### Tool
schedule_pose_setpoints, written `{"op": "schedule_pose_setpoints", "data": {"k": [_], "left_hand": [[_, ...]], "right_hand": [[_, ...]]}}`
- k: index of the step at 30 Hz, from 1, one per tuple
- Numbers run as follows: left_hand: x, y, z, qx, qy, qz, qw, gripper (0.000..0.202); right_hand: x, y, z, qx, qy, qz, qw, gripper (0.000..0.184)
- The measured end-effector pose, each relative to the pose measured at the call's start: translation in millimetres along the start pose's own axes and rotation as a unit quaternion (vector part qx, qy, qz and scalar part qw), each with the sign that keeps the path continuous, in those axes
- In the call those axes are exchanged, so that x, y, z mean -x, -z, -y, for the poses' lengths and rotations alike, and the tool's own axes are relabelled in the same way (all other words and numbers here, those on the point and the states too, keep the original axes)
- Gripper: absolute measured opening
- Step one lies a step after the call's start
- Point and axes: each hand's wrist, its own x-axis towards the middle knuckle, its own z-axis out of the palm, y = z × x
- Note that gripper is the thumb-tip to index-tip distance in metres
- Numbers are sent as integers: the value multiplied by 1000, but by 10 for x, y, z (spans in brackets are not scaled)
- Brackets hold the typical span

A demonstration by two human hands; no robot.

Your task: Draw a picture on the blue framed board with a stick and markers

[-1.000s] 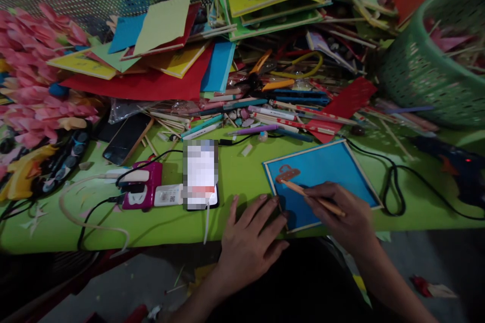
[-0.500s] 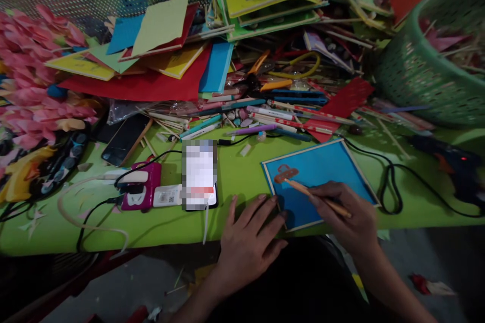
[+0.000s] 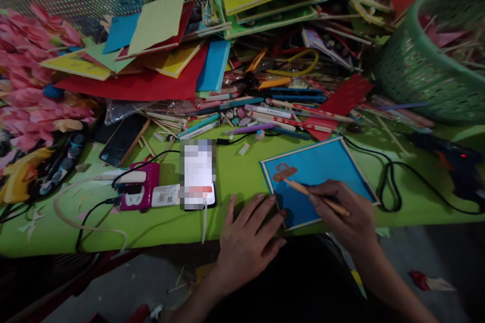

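Observation:
A blue board (image 3: pixel 329 161) edged with pale wooden sticks lies tilted on the green tabletop. A small brown shape (image 3: pixel 285 172), like a hat, is drawn near its left side. My right hand (image 3: pixel 343 207) is closed on a slim orange-brown pen (image 3: pixel 297 186), whose tip touches the lower edge of the drawing. My left hand (image 3: pixel 246 232) rests flat with fingers spread, fingertips at the board's lower left edge.
A lit phone (image 3: pixel 197 171) and a magenta power adapter (image 3: pixel 142 186) with cables lie left. Behind are several loose pens (image 3: pixel 265 111) and stacked coloured boards (image 3: pixel 159 25). A green basket (image 3: pixel 405 70) and a glue gun (image 3: pixel 450 161) with a black cord are right.
The pen tip has shifted very slightly along the drawing's lower edge. The whole view has drifted a little; my left hand keeps its place by the board.

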Motion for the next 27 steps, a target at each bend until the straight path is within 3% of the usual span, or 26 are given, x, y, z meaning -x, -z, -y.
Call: {"op": "schedule_pose_setpoints", "data": {"k": [6,12,27], "left_hand": [[0,1,7,0,2,5,1000,38],[6,-5,9,-16,-2,7,1000,41],[13,-10,20,1,1,1,1000,41]], "right_hand": [[28,-18,-32,9,-34,-37,999,1],[6,-14,-6,0,-16,-29,999,5],[22,-37,0,8,-48,-81,996,5]]}}
